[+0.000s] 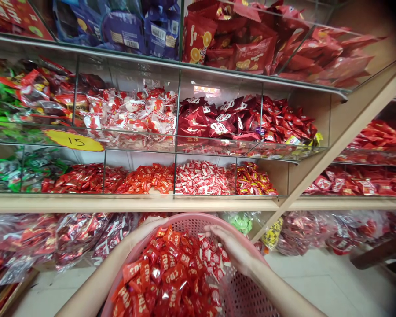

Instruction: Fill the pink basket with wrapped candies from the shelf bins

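A pink plastic basket (193, 219) with a perforated wall is right in front of me below the shelves. Many orange-red wrapped candies (171, 275) fill its left and middle part. Smaller red-and-white wrapped candies (214, 259) lie to their right, and the basket's bare holed wall shows at the lower right. My left hand (150, 226) is closed on the far left rim, its fingertips partly hidden. Inside the basket, my right hand (232, 248) has its fingers stretched out beside the red-and-white candies, palm facing left, with nothing visibly held.
Glass-fronted shelves of wrapped sweets rise ahead, with red-and-white candies (203, 178) in a lower compartment. A yellow price tag (74, 140) reads 15. A wooden ledge (69, 203) runs above clear bags of sweets (81, 237). A dark bar (379, 251) juts in at right.
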`<state>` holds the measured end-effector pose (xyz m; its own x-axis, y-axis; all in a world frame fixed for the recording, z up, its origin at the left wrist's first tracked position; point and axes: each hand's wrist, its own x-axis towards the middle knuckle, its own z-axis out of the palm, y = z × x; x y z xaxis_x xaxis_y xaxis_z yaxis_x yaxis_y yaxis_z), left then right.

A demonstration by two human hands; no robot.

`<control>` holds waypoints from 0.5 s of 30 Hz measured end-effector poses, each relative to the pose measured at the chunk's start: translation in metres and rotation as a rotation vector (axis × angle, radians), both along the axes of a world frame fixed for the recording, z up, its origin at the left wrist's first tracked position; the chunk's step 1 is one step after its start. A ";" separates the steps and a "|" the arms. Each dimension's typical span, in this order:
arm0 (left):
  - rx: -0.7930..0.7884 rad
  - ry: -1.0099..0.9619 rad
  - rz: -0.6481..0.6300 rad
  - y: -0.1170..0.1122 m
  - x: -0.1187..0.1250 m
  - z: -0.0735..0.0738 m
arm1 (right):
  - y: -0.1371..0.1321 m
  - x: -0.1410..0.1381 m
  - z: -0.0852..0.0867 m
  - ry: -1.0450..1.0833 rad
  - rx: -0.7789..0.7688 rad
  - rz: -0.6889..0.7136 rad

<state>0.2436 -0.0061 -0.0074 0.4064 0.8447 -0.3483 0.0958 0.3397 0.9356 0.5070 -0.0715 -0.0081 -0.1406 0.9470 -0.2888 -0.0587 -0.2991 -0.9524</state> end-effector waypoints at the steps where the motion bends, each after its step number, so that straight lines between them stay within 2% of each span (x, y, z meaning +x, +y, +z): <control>1: -0.002 0.002 0.000 0.000 0.000 -0.001 | -0.001 -0.001 0.001 -0.019 0.017 -0.009; 5: 0.001 -0.006 -0.011 0.002 -0.001 -0.010 | -0.001 -0.003 0.004 -0.094 0.117 -0.006; 8: 0.010 -0.003 -0.007 0.004 -0.002 -0.018 | 0.004 -0.004 0.012 -0.180 0.257 -0.007; 12: 0.002 -0.005 -0.014 0.008 -0.001 -0.026 | 0.022 -0.003 0.038 -0.387 0.513 -0.069; 15: 0.007 -0.003 -0.012 0.010 0.000 -0.029 | 0.046 0.002 0.065 -0.707 0.730 -0.117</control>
